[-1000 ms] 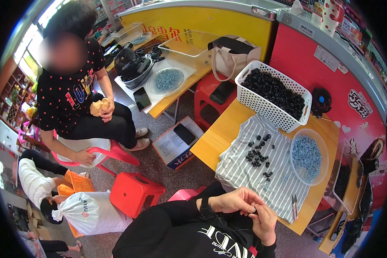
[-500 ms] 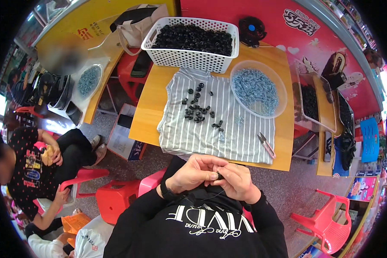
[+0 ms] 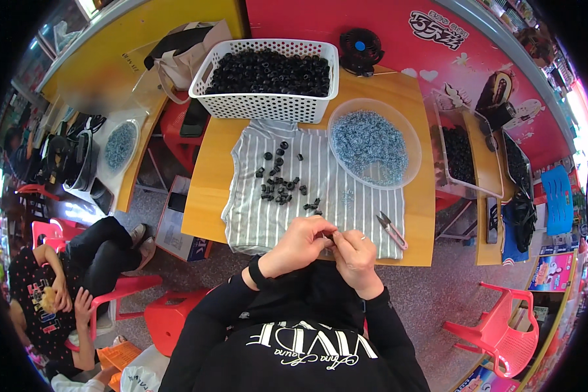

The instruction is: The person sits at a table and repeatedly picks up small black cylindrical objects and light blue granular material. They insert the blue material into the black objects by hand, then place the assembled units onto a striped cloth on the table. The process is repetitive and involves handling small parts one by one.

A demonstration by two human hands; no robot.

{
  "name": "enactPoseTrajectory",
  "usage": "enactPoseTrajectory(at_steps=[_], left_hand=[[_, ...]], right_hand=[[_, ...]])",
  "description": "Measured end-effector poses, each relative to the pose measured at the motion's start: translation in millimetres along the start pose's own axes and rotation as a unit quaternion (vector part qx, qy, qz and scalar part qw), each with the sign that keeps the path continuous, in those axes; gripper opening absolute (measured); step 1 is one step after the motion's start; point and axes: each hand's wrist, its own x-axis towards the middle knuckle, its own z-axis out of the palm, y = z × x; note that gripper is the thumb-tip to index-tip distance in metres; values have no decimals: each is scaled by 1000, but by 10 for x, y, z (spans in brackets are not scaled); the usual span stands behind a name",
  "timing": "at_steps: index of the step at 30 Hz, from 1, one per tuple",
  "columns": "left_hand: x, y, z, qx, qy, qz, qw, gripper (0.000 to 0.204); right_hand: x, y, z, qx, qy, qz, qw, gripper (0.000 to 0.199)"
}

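Close together at the front edge of the table, my left hand (image 3: pixel 300 247) and my right hand (image 3: pixel 355 258) pinch a small black piece between their fingertips. The fingers mostly cover it, so its exact shape is hidden. Beyond my hands, a grey-and-white striped cloth (image 3: pixel 248 222) covers part of the table. Several loose black ring-like parts (image 3: pixel 281 189) are scattered on it, with a smaller cluster of black parts (image 3: pixel 313 206) just past my left hand. Small scissors-like snips (image 3: pixel 392 231) with pink handles lie to the right. A few pale-blue bits (image 3: pixel 347 198) rest on the cloth.
A white perforated basket (image 3: pixel 261 108) full of black parts stands at the back. Right of it sit a round clear tub (image 3: pixel 411 153) of pale-blue pieces and a black fan (image 3: pixel 361 51). Red chairs (image 3: pixel 503 326) flank me; a seated person (image 3: pixel 52 287) is at left.
My hands have moved forward to the table edge, still together at the fingertips. The whole view has shifted slightly, and the seated person at left has changed arm position.
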Motion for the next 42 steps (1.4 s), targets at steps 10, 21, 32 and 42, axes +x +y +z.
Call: enactPoseTrajectory(at_steps=[10, 21, 32, 42], left_hand=[[-69, 24, 81, 138, 70, 107, 982, 30], [-86, -20, 145, 201, 90, 168, 961, 34], [-91, -61, 93, 155, 83, 148, 973, 37], [-128, -3, -30, -288, 5, -31, 957, 39]], right_hand=[[-26, 36, -43, -18, -95, -33, 995, 36], [-40, 77, -60, -45, -128, -86, 987, 45], [-14, 60, -53, 13, -99, -43, 994, 40], [97, -103, -192, 216, -72, 90, 970, 36]])
